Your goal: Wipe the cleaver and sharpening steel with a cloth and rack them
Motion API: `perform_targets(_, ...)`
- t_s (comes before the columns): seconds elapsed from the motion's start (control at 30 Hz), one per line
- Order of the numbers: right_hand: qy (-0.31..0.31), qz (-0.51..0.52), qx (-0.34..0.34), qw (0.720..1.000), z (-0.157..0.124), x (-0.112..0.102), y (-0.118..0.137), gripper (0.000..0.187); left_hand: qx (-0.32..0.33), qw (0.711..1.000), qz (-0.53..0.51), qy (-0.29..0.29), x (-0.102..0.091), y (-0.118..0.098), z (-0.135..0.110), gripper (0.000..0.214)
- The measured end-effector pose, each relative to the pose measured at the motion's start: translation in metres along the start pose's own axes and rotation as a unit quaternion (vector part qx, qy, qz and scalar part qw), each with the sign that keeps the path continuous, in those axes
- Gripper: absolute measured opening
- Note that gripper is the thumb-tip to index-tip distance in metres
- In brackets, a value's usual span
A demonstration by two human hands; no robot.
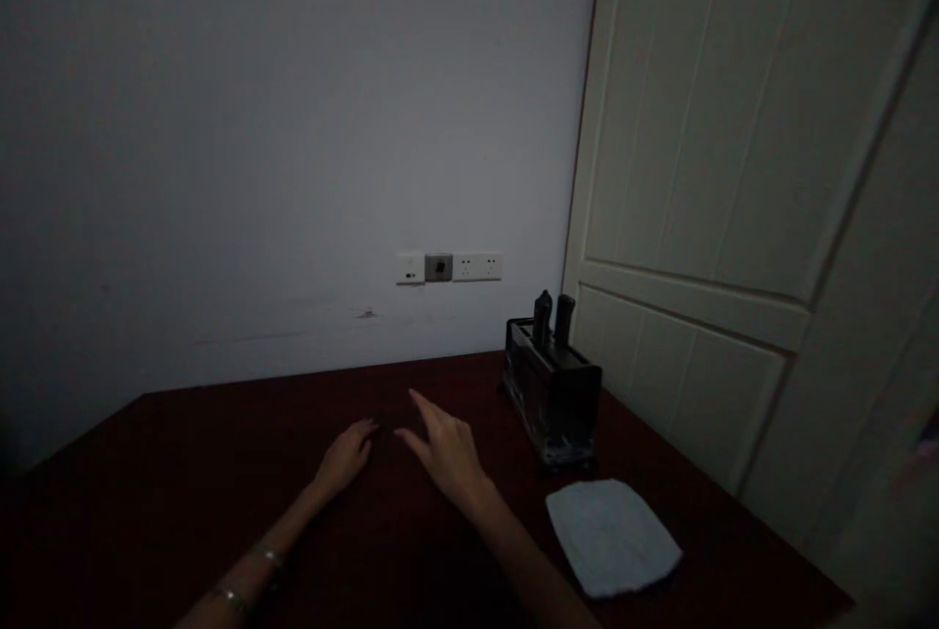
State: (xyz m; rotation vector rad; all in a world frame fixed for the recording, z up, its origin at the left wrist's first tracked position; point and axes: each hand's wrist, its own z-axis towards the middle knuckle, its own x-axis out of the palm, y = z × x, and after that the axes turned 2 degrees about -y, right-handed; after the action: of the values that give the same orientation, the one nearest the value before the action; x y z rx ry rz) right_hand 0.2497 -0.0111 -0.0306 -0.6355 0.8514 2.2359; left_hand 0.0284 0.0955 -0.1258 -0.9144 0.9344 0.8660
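My left hand [347, 456] rests low over the dark red table, its fingers stretched forward with nothing in them. To its right, my right hand [444, 448] is held a little above the tabletop, thumb and fingers apart, also holding nothing. A gap separates the two hands. Nearest to my right hand is a black knife block [554, 394], standing upright with two black knife handles [552, 318] sticking out of its top; neither hand touches it. A pale folded cloth [614, 536] lies flat in front of the block, right of my right forearm.
The dark red table [242, 433] reaches back to a grey wall [293, 120]. Several sockets and switch plates [449, 267] sit on that wall above the table. A white panelled door [690, 218] runs along the right side, close to the knife block. The lighting is dim.
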Motion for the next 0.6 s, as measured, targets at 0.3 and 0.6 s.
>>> perform_targets(0.3,-0.239,-0.009,-0.056,0.969,-0.039,-0.15,-0.044,0.042,-0.008,0.993,0.027,0.116,-0.007,-0.009,0.008,0.057)
perform_targets(0.6,-0.157,0.024,0.193,0.968,-0.089,-0.169,-0.162,0.079,-0.014,0.961,-0.237,0.143,-0.03,-0.092,0.117,0.046)
